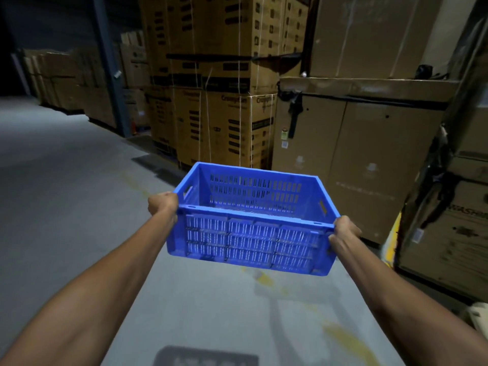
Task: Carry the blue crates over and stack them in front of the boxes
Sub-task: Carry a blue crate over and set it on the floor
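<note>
An empty blue crate [250, 241] with slotted walls hangs in the air in front of me, held level above the grey floor. My left hand [162, 203] grips its left rim near the near corner. My right hand [346, 228] grips the right near corner. Both arms are stretched forward. Tall stacks of brown cardboard boxes [224, 107] rise just beyond the crate, with larger plain boxes [356, 143] to the right.
Grey concrete floor [66, 194] spreads to the left, with worn yellow line marks [340, 336] running under the crate. A dark steel column [111, 75] stands left of the boxes. More boxes [454, 233] crowd the right edge. Further pallet stacks line the far left.
</note>
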`<state>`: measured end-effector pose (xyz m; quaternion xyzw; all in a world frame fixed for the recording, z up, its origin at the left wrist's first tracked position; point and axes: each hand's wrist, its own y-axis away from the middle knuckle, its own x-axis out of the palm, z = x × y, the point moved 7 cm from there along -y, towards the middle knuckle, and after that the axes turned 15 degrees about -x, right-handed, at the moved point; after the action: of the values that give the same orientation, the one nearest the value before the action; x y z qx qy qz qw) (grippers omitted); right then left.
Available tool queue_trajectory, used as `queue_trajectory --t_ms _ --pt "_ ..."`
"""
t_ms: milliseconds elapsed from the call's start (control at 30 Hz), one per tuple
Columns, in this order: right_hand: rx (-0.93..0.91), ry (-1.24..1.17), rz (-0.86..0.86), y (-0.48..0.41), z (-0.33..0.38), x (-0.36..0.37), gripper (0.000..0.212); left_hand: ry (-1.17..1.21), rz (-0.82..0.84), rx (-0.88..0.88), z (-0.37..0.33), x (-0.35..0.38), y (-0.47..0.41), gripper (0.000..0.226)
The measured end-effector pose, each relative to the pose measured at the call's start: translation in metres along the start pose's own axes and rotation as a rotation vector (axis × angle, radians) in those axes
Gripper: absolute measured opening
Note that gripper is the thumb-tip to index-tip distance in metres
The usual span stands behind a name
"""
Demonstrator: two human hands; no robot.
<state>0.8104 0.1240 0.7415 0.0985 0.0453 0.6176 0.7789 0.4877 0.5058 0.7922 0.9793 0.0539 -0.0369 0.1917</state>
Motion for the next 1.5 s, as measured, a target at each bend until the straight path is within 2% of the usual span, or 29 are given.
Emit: queue_trajectory --t_ms 100,267,333,400,500,633,733,833,900,967,1067,1200,1500 --pt "-0.011 -0.051 -0.042 0.001 0.009 0.036 0.017 0.012 0.025 0.014 -0.023 0.042 -0.037 0.027" --pt "-0.041 -0.062 -0.145 -0.019 0.028 0.083 0.014 -0.153 0.059 0.097 -0.052 0.129 -0.113 0.042" --pt "-0.036 -0.145 -0.153 -0.036 0.030 0.105 0.019 -0.200 0.076 0.099 -0.055 0.168 -0.143 0.040" --pt "-0.035 -0.161 -0.166 -0.057 0.029 0.121 0.028 -0.207 0.121 0.105 -0.060 0.200 -0.151 0.035" --pt "-0.021 -0.193 -0.192 -0.092 0.026 0.140 0.028 -0.218 0.199 0.154 -0.071 0.246 -0.141 0.039" --pt "0.009 -0.222 -0.283 -0.150 0.022 0.160 0.020 -0.306 0.422 0.347 -0.086 0.331 -0.122 0.070" --pt "0.047 -0.206 -0.341 -0.205 0.014 0.176 0.029 -0.486 0.631 0.499 -0.085 0.402 -0.120 0.073" --pt "0.054 -0.204 -0.377 -0.259 0.015 0.194 0.030 -0.758 0.756 0.545 -0.076 0.472 -0.130 0.076" --pt "0.041 -0.211 -0.379 -0.291 0.019 0.206 0.021 -0.901 0.709 0.617 -0.075 0.515 -0.137 0.083" --pt "0.013 -0.227 -0.365 -0.322 0.024 0.220 0.015 -0.944 0.629 0.663 -0.075 0.554 -0.145 0.081" --pt "-0.041 -0.274 -0.344 -0.365 0.023 0.241 0.021 -0.962 0.569 0.682 -0.072 0.602 -0.158 0.078" --pt "-0.100 -0.272 -0.323 -0.420 0.018 0.268 0.034 -0.970 0.589 0.706 -0.066 0.666 -0.173 0.076" --pt "-0.078 -0.268 -0.373 -0.540 -0.039 0.335 0.046 -0.921 0.653 0.737 -0.026 0.815 -0.232 0.047"
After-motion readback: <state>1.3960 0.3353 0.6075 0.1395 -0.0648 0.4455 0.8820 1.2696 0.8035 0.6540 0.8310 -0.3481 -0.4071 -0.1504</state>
